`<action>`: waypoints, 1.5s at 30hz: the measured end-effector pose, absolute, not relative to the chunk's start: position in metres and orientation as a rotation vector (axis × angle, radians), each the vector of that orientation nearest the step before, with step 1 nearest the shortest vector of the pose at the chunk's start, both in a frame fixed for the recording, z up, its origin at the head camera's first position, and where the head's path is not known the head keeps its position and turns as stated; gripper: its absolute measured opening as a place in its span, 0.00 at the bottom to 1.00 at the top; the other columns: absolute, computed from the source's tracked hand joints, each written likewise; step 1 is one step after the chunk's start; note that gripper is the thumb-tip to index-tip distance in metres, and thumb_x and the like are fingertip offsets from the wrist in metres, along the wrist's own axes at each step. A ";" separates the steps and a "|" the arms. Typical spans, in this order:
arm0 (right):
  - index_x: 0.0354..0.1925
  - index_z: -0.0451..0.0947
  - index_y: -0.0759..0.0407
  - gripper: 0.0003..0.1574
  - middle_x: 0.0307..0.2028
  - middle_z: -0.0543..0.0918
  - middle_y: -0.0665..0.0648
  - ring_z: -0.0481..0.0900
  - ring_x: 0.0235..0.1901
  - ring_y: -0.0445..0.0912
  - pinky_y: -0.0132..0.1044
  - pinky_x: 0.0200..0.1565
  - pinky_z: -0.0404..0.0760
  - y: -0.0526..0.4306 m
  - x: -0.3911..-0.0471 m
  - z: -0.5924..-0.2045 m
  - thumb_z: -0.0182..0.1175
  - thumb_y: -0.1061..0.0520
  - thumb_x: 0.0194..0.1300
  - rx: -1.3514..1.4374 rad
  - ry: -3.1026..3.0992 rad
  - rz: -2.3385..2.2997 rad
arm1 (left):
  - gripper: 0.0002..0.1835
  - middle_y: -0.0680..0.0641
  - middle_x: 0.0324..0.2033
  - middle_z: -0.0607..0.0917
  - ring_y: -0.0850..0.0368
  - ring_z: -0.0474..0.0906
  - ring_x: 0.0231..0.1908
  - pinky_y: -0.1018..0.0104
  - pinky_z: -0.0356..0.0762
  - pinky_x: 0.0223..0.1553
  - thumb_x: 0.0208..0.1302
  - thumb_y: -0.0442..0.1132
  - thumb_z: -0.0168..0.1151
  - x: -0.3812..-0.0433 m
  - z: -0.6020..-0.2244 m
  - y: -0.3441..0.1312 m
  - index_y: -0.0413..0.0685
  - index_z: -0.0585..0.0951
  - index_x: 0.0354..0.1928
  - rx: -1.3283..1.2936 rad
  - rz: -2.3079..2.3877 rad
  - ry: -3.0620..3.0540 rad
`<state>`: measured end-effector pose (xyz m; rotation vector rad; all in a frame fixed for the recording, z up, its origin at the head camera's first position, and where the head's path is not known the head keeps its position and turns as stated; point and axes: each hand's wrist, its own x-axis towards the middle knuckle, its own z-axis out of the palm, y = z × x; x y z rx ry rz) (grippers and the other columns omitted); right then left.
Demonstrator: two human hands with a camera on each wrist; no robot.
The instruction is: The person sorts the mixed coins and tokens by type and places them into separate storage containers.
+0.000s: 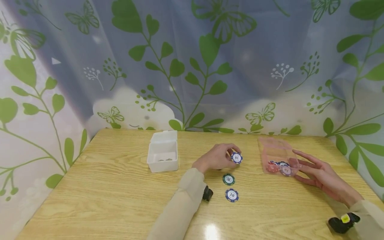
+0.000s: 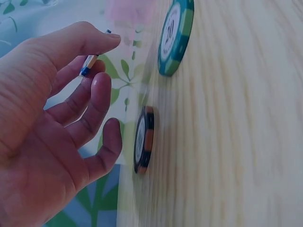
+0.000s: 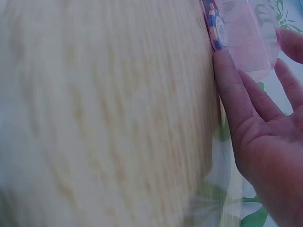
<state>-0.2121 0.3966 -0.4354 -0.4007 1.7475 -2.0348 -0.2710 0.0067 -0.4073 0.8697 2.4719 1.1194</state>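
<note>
My left hand (image 1: 218,157) pinches a blue-and-white poker chip (image 1: 237,158) marked 10 between thumb and fingers, above the table. On the wood below it lie a green chip (image 1: 229,179) marked 20 and another blue chip (image 1: 232,195) marked 10. A dark chip with orange edge marks (image 2: 145,140) lies under the left hand, mostly hidden from the head view. To the right, a translucent pink box (image 1: 264,148) with its lid open holds red and blue chips (image 1: 286,170). My right hand (image 1: 322,175) has its fingers spread against the box's right side, gripping nothing.
A white box (image 1: 163,167) with a raised lid stands left of the left hand, with small greyish pieces (image 1: 165,159) on its floor. Behind the wooden table (image 1: 99,186) hangs a curtain (image 1: 186,66) printed with leaves and butterflies.
</note>
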 end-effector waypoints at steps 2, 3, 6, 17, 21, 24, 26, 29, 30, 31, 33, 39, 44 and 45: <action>0.78 0.59 0.40 0.35 0.63 0.81 0.38 0.82 0.60 0.37 0.39 0.55 0.84 0.396 -0.212 -0.435 0.40 0.66 0.82 -0.408 1.747 -2.034 | 0.24 0.51 0.45 0.80 0.64 0.79 0.36 0.73 0.77 0.40 0.64 0.39 0.72 -0.271 -0.407 0.009 0.52 0.79 0.62 0.881 1.122 2.477; 0.78 0.59 0.40 0.35 0.63 0.81 0.38 0.82 0.60 0.37 0.39 0.55 0.84 0.396 -0.212 -0.435 0.40 0.66 0.82 -0.410 1.749 -2.033 | 0.25 0.51 0.44 0.80 0.64 0.79 0.36 0.73 0.77 0.40 0.64 0.40 0.72 -0.271 -0.407 0.011 0.52 0.79 0.62 0.886 1.124 2.479; 0.78 0.59 0.40 0.35 0.63 0.80 0.38 0.82 0.60 0.38 0.39 0.55 0.84 0.396 -0.213 -0.435 0.39 0.67 0.82 -0.423 1.744 -2.034 | 0.25 0.52 0.44 0.80 0.65 0.79 0.35 0.74 0.77 0.39 0.64 0.40 0.72 -0.272 -0.407 0.015 0.51 0.79 0.62 0.892 1.126 2.477; 0.78 0.60 0.39 0.35 0.63 0.81 0.38 0.83 0.59 0.38 0.39 0.55 0.85 0.397 -0.212 -0.436 0.40 0.66 0.82 -0.407 1.733 -2.040 | 0.24 0.54 0.43 0.80 0.67 0.80 0.34 0.74 0.77 0.40 0.64 0.40 0.72 -0.271 -0.408 0.028 0.55 0.79 0.61 0.894 1.163 2.470; 0.78 0.60 0.39 0.35 0.63 0.81 0.38 0.82 0.60 0.38 0.39 0.55 0.84 0.397 -0.212 -0.436 0.40 0.66 0.82 -0.417 1.726 -2.041 | 0.24 0.54 0.42 0.80 0.67 0.79 0.34 0.75 0.77 0.39 0.64 0.40 0.72 -0.269 -0.406 0.033 0.55 0.79 0.61 0.898 1.198 2.460; 0.78 0.59 0.40 0.35 0.64 0.80 0.39 0.82 0.60 0.37 0.39 0.55 0.84 0.397 -0.212 -0.436 0.39 0.67 0.82 -0.432 1.728 -2.039 | 0.23 0.54 0.42 0.80 0.67 0.79 0.33 0.75 0.77 0.38 0.64 0.40 0.72 -0.267 -0.405 0.037 0.55 0.79 0.61 0.900 1.226 2.454; 0.79 0.58 0.41 0.35 0.64 0.80 0.39 0.82 0.60 0.37 0.39 0.55 0.84 0.397 -0.212 -0.436 0.39 0.67 0.82 -0.438 1.732 -2.038 | 0.23 0.54 0.41 0.80 0.67 0.79 0.33 0.75 0.77 0.38 0.64 0.40 0.72 -0.266 -0.405 0.040 0.55 0.79 0.60 0.901 1.243 2.453; 0.79 0.58 0.41 0.35 0.64 0.80 0.38 0.82 0.60 0.37 0.39 0.55 0.84 0.397 -0.212 -0.437 0.39 0.67 0.82 -0.438 1.738 -2.038 | 0.22 0.55 0.40 0.80 0.67 0.79 0.33 0.75 0.77 0.37 0.64 0.41 0.72 -0.265 -0.405 0.045 0.55 0.79 0.60 0.897 1.271 2.438; 0.79 0.58 0.41 0.35 0.64 0.80 0.38 0.82 0.60 0.37 0.39 0.55 0.84 0.397 -0.212 -0.437 0.39 0.67 0.82 -0.436 1.737 -2.040 | 0.22 0.56 0.40 0.80 0.67 0.79 0.33 0.74 0.78 0.37 0.64 0.41 0.72 -0.265 -0.406 0.047 0.55 0.79 0.59 0.893 1.280 2.432; 0.79 0.58 0.41 0.35 0.64 0.80 0.38 0.82 0.60 0.37 0.39 0.55 0.84 0.397 -0.212 -0.437 0.39 0.67 0.82 -0.435 1.738 -2.040 | 0.22 0.56 0.40 0.80 0.67 0.79 0.33 0.74 0.77 0.36 0.65 0.41 0.72 -0.264 -0.406 0.048 0.56 0.79 0.59 0.891 1.286 2.428; 0.79 0.59 0.41 0.35 0.64 0.80 0.38 0.82 0.60 0.37 0.39 0.55 0.84 0.398 -0.212 -0.438 0.39 0.67 0.82 -0.434 1.737 -2.040 | 0.22 0.56 0.39 0.79 0.67 0.79 0.32 0.74 0.78 0.35 0.65 0.41 0.71 -0.263 -0.405 0.051 0.55 0.79 0.59 0.891 1.300 2.422; 0.77 0.61 0.40 0.35 0.63 0.80 0.38 0.82 0.60 0.37 0.38 0.54 0.85 0.398 -0.212 -0.438 0.40 0.66 0.82 -0.431 1.745 -2.039 | 0.21 0.56 0.38 0.79 0.66 0.79 0.31 0.73 0.77 0.32 0.65 0.42 0.72 -0.262 -0.403 0.057 0.54 0.79 0.59 0.896 1.339 2.410; 0.78 0.59 0.41 0.35 0.63 0.81 0.38 0.82 0.60 0.37 0.39 0.55 0.85 0.398 -0.212 -0.438 0.40 0.66 0.82 -0.431 1.751 -2.040 | 0.22 0.56 0.39 0.79 0.66 0.78 0.32 0.74 0.78 0.33 0.65 0.41 0.72 -0.262 -0.404 0.062 0.52 0.79 0.60 0.901 1.363 2.395; 0.78 0.59 0.41 0.35 0.64 0.81 0.39 0.82 0.60 0.37 0.39 0.55 0.85 0.398 -0.212 -0.438 0.39 0.66 0.82 -0.431 1.751 -2.040 | 0.22 0.56 0.39 0.79 0.66 0.78 0.32 0.74 0.78 0.33 0.65 0.41 0.72 -0.262 -0.404 0.064 0.52 0.79 0.60 0.902 1.367 2.394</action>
